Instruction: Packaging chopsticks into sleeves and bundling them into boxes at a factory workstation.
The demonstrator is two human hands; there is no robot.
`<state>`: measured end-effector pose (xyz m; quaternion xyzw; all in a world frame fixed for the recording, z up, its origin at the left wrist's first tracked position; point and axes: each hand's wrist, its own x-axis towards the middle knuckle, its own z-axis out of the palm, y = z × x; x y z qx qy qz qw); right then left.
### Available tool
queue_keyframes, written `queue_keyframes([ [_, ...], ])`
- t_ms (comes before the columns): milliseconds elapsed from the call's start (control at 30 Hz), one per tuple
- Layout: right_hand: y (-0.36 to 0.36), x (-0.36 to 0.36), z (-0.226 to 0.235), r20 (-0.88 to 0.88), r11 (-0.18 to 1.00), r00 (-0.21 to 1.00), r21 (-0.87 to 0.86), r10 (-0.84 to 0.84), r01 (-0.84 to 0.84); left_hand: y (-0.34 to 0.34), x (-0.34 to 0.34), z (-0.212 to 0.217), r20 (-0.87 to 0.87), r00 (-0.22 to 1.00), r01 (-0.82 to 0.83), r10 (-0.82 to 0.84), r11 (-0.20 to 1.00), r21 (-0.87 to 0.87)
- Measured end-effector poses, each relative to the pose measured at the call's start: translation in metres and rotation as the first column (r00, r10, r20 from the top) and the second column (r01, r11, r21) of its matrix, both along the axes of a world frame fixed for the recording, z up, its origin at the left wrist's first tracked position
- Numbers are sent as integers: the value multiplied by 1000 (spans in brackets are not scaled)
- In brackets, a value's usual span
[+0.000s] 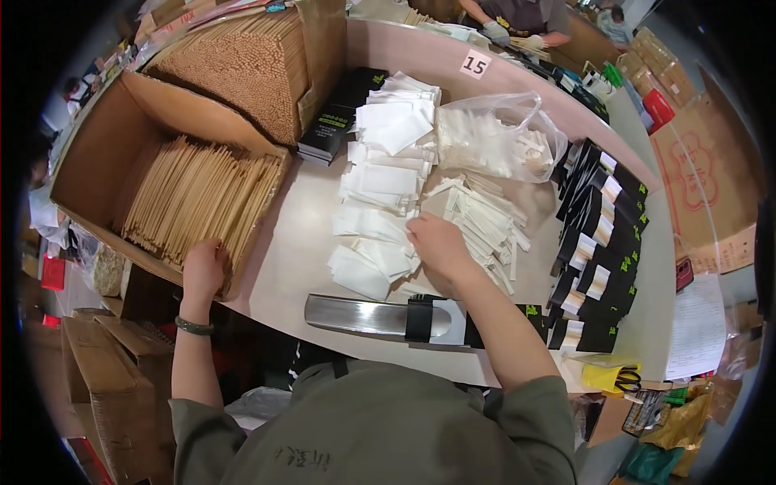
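Note:
On the left, my left hand [204,268] reaches over the near wall of a cardboard box [89,174]. Its fingers are curled at the near ends of thin wooden chopsticks [190,198] piled inside; how many they grip is hidden. In the middle of the table, my right hand [440,246] pinches at the edge of the flat white paper packets [380,182], which lie in an overlapping column. Narrow white paper-wrapped strips [481,222] are heaped just beyond it. Nearer me lies a shiny metal trough [356,314], its right end inside a black sleeve [419,318].
Bundled sticks fill a second box [234,69] at the back left. A stack of black sleeves [335,121] stands beside it. A clear plastic bag [501,137] lies behind the strips. Filled black sleeves [594,242] line the right side. Across the partition [420,52], another person's gloved hand [495,32] shows.

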<state>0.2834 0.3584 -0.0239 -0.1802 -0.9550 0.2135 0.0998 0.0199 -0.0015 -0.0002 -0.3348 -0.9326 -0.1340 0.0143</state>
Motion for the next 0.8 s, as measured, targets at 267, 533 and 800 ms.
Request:
queue_keyframes([
  [267, -22, 2, 36, 75, 973, 996, -220, -51, 66, -12, -1, -8, -67, 990, -118, 128, 984, 134],
  [533, -97, 46, 42, 210, 938, 915, -94, 345, -333, -18, 2, -7, -227, 950, -151, 216, 950, 273],
  [800, -121, 60, 38, 88, 973, 971, -74, 224, -218, -12, 93, -10, 765, 484, -232, -424, 781, 580],
])
